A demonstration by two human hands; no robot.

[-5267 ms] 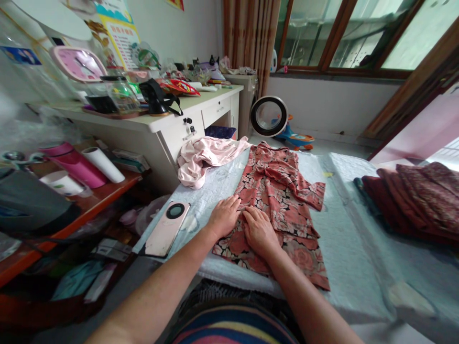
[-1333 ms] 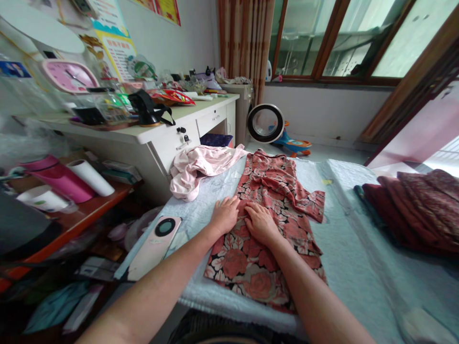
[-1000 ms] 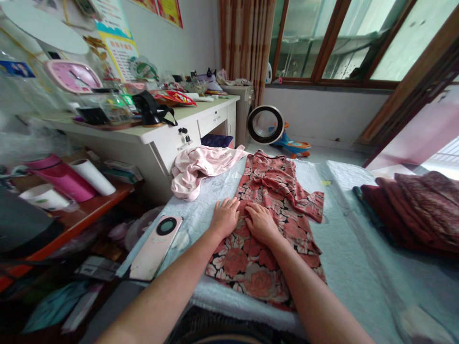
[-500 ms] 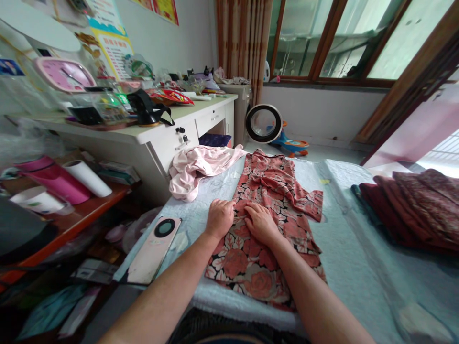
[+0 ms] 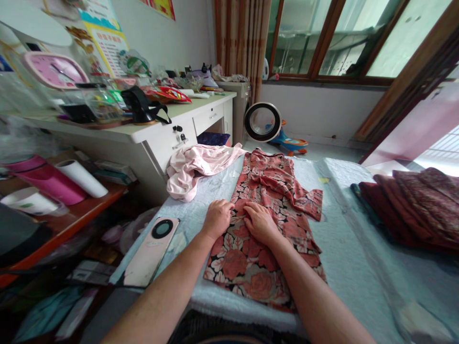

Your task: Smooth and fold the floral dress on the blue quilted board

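Left hand (image 5: pixel 217 219): palm down, knuckles up, fingers curled in, fingertips on the left edge of the floral garment (image 5: pixel 289 220). Can't tell whether it pinches fabric, since the fingertips are bent under. Forearm runs in from lower left, close past the phone (image 5: pixel 152 251).

Right hand (image 5: pixel 261 222): flat on the garment, palm down, fingers extended and slightly apart, pointing up and left toward the other hand. Nothing gripped. Forearm crosses the lower right part of the garment. Narrow gap between the hands, red print showing in it.

Garment position: spread on the blue cloth (image 5: pixel 351 253), collar end far, hem at the near edge. One sleeve sticks out right, creases bunched across the upper half. Pink cloth (image 5: pixel 201 167) beyond it to the left, folded clothes (image 5: pixel 412 205) stacked well off to the right.

Delta vs 1.0 s ago: left fingers were stretched out over the fabric; now drawn back and curled, gap between hands a bit wider. Right hand unchanged. Garment lies the same, creases and sleeve included.
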